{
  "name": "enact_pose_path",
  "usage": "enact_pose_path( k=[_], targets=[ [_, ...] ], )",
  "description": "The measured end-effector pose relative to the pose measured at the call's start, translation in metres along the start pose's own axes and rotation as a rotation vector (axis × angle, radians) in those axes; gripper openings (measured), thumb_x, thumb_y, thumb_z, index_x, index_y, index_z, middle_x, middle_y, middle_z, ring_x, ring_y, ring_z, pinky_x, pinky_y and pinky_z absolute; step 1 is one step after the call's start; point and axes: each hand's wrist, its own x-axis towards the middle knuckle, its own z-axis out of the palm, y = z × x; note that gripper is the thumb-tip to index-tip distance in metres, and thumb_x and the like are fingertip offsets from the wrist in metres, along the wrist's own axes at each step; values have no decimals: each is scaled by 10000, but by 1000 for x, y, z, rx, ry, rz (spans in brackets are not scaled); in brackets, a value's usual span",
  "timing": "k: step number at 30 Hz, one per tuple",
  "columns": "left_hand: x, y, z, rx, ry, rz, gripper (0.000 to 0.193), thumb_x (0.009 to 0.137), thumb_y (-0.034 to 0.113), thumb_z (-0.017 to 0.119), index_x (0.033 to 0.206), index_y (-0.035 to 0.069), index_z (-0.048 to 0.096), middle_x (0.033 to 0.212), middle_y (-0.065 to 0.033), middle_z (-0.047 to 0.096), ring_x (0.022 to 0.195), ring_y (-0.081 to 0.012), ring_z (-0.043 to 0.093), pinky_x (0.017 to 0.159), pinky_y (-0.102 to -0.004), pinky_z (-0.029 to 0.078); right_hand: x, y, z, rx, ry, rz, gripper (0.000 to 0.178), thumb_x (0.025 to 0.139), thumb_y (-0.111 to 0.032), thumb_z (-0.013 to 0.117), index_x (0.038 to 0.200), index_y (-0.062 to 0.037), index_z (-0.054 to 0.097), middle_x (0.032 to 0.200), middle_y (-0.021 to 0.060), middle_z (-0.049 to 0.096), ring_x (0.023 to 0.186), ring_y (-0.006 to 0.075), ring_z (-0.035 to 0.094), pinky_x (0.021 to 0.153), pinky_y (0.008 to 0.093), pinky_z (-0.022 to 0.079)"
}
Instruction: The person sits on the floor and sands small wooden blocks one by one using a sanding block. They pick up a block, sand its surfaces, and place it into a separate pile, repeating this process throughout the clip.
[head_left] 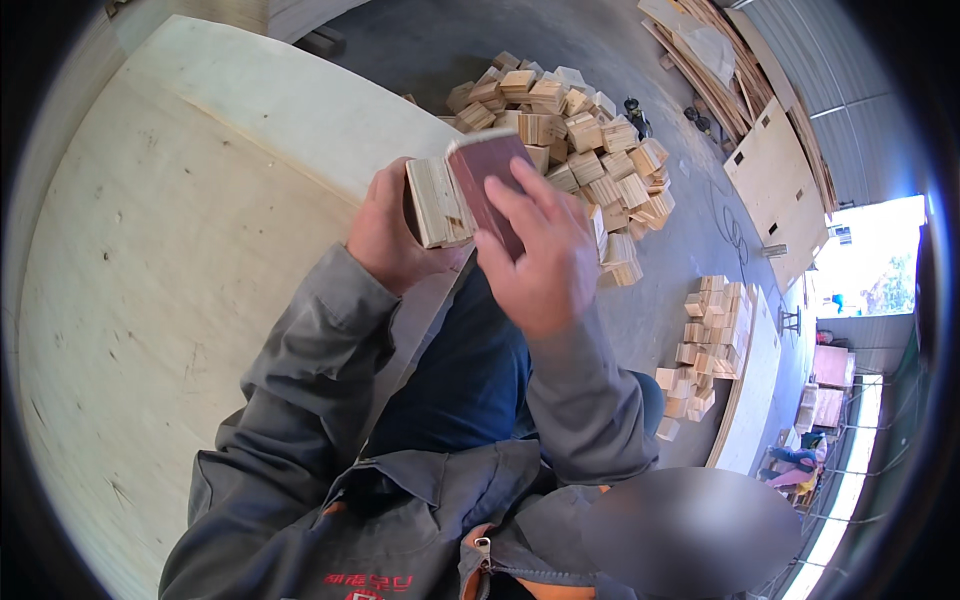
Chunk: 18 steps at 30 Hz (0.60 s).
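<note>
A layered plywood block (438, 205) is gripped in my left hand (378, 235), its end grain facing up and the fingers wrapped around its left side. Against its right side lies a flat reddish-brown sanding block (484, 172) with a pale upper edge. My right hand (545, 255), slightly blurred, holds it with the fingers spread over the red face and the thumb near its lower edge. Both hands are raised above my lap, beside the edge of a large plywood sheet (190, 300). The right hand hides part of the sanding block.
Beyond my hands a big heap of wooden blocks (590, 130) lies on the grey floor (690, 190). Stacked blocks (712, 335) stand at the right beside a long board (752, 390). Plywood panels (775, 190) lean on the far right wall, near a cable (733, 228).
</note>
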Motion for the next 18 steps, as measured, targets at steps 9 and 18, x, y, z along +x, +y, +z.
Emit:
enact_pose_path(
  k=[9,18],
  targets=[
    [5,6,2,116,-39,29,1074,683,55,1013,1554,-15,389,1394,-167,631,1300,-272,660,1131,-412,544,41,18,26,-58,21,40,474,883,-204,819,1345,-104,780,1470,174,700,1241,421,673,1081,510,560],
    [-1,8,0,160,43,53,1063,638,188,1036,1517,0,469,1357,-250,625,1268,-441,653,1070,-490,564,-48,-38,-30,-30,-114,-6,568,827,-141,866,1384,-91,760,1540,180,637,1209,425,637,1066,512,554]
  ],
)
